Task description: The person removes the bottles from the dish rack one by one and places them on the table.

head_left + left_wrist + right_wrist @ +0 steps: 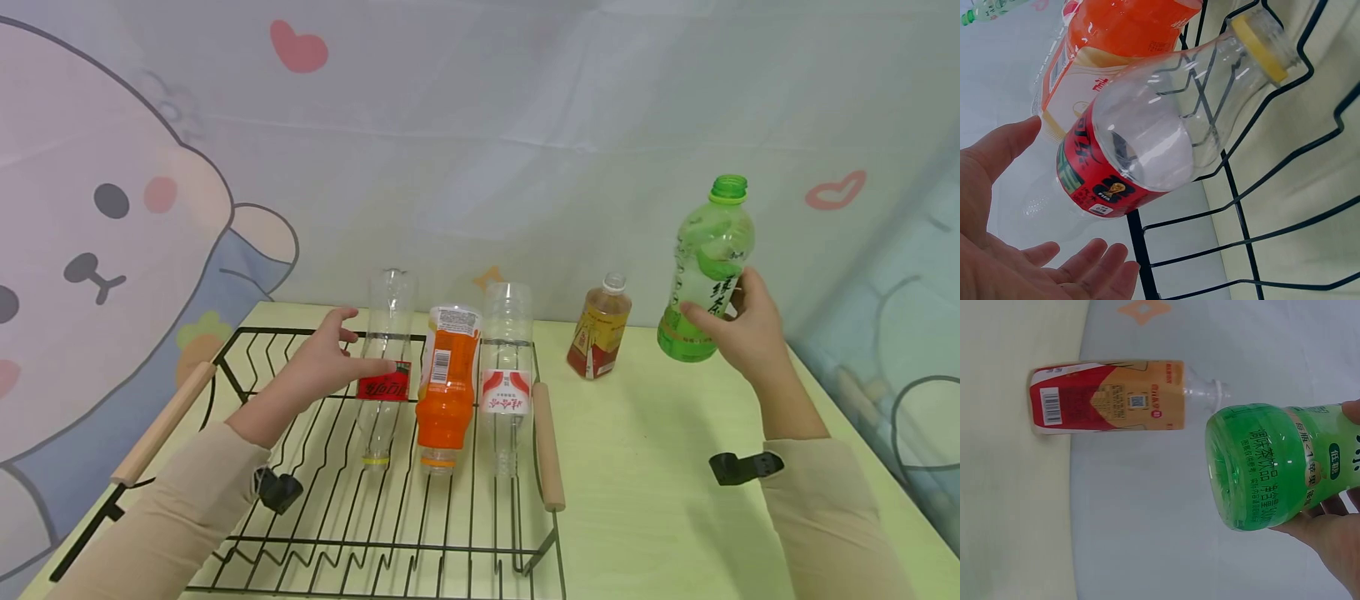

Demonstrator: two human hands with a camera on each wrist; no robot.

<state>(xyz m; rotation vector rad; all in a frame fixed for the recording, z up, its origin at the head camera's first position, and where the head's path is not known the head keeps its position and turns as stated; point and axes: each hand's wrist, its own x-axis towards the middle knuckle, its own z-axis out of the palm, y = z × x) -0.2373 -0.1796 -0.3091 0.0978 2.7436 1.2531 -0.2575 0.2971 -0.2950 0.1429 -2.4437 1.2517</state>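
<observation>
My right hand grips a green tea bottle, upright and uncapped, above the table's right side; its base shows in the right wrist view. Beside the clear bottle with a red label is my left hand, thumb and fingers spread. In the left wrist view a gap separates the fingers from that bottle. It leans neck-down in a black wire rack. Next to it in the rack are an orange bottle and a clear bottle with a red-and-white label, both neck-down.
A small bottle with a yellow and red label stands uncapped on the pale green table, right of the rack. Wooden handles run along the rack's two sides. A printed cloth hangs behind the table.
</observation>
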